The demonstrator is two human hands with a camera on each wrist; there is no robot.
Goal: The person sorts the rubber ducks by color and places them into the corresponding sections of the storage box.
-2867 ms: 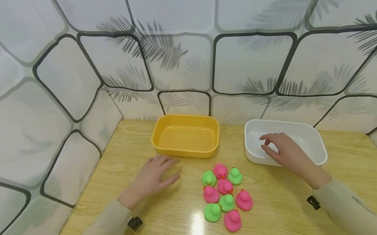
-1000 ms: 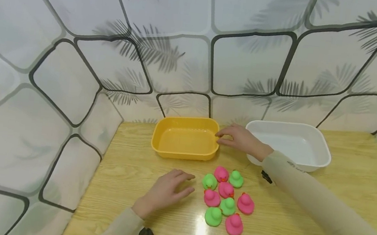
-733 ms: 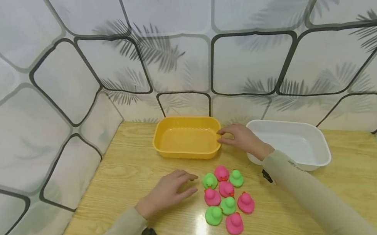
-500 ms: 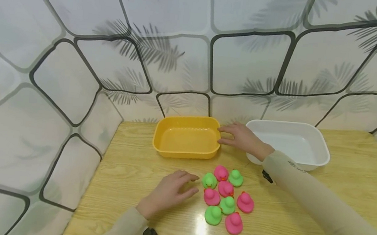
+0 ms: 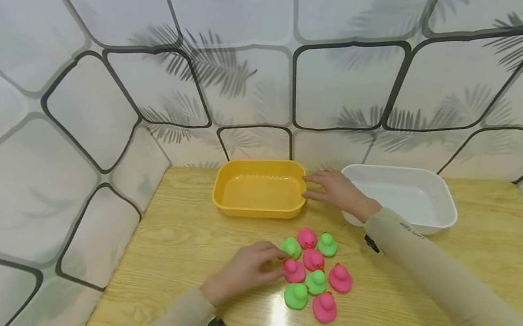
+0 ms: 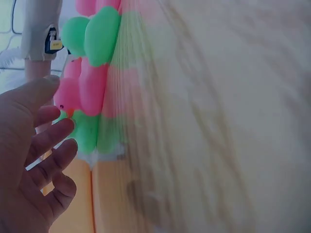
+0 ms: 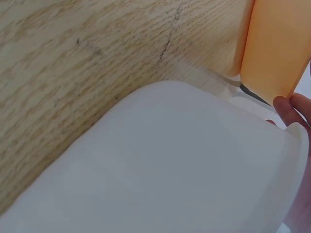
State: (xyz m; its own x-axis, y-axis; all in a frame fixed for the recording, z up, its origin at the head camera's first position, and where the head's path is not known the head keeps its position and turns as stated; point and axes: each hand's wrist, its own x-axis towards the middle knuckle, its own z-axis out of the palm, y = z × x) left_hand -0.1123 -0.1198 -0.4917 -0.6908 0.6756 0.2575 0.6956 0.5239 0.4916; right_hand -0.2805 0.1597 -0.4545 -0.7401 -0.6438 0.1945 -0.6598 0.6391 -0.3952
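Note:
My left hand reaches to the left edge of a cluster of rubber ducks. Its thumb and fingers are parted around the near side of a pink duck, fingertips right at it. In the left wrist view this pink duck shows just beyond the loosely bent fingers, with a green duck above it. My right hand extends leftward past the white tub, its fingertips at the right rim of the yellow tub. The right wrist view shows fingers against the yellow tub's edge.
Beside the right forearm stands the white tub, partly covered by that hand. Several more pink and green ducks, among them a green duck, sit close together on the wooden table. A patterned wall rises behind the tubs.
My right hand has moved from over the white tub to the yellow tub's right rim. My left hand has moved right to the pink duck. The ducks keep their arrangement.

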